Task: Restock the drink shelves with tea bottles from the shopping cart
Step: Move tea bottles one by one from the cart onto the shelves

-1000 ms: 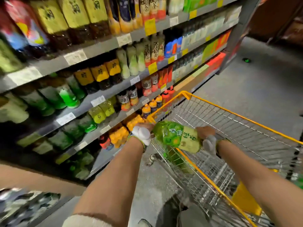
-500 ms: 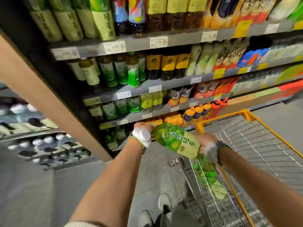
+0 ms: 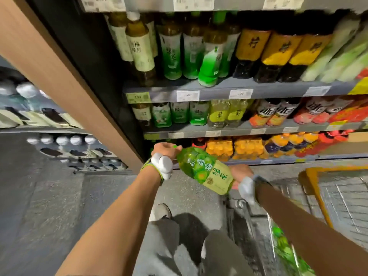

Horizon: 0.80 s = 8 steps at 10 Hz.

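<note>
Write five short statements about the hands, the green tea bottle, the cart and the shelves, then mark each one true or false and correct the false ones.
1. Both hands hold one green tea bottle. True: the left hand grips the cap end and the right hand holds the base end.
2. The bottle stands upright on a shelf. False: it lies tilted in the air, below the shelves.
3. The shopping cart is on the person's right. True.
4. The yellow-labelled dark bottles stand on the lowest shelf. False: they stand on an upper shelf, beside green-labelled bottles.
5. The cart is empty. False: at least one more green bottle lies inside.
</note>
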Each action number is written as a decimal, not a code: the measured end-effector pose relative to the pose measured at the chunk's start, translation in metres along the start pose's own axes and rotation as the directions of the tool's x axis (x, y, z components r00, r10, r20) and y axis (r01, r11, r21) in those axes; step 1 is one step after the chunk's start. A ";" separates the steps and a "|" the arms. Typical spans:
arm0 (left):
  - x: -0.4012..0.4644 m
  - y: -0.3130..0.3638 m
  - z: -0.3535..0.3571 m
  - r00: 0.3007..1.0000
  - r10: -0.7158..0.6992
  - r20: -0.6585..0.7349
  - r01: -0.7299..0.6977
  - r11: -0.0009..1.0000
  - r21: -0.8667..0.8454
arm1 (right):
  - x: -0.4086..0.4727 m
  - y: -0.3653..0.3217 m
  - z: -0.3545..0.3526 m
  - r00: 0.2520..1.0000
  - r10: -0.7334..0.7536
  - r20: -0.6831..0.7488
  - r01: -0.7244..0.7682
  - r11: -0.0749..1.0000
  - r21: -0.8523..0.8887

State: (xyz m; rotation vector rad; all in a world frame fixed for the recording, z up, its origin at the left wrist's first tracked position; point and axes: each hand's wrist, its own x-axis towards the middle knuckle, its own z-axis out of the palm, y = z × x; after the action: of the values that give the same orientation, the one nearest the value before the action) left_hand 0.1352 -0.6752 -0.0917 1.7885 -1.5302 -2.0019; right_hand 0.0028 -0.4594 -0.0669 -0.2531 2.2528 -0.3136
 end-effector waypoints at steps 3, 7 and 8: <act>0.152 -0.073 0.006 0.966 0.174 -0.189 -0.158 0.982 0.099 | 0.164 -0.014 0.114 0.998 -0.050 -0.027 0.051 0.996 0.071; 0.284 -0.156 0.031 0.881 0.419 -0.220 -0.359 0.895 0.266 | 0.335 0.003 0.234 0.984 -0.144 -0.108 0.167 0.952 0.256; 0.295 -0.167 0.028 0.846 0.479 -0.234 -0.419 0.869 0.265 | 0.354 0.001 0.247 0.985 -0.154 -0.082 0.170 0.955 0.244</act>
State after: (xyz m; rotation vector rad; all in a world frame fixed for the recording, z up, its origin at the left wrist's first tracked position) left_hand 0.1063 -0.7515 -0.4219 1.5021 -1.8861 -1.3395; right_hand -0.0338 -0.5938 -0.4755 -0.2979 2.2292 -0.6966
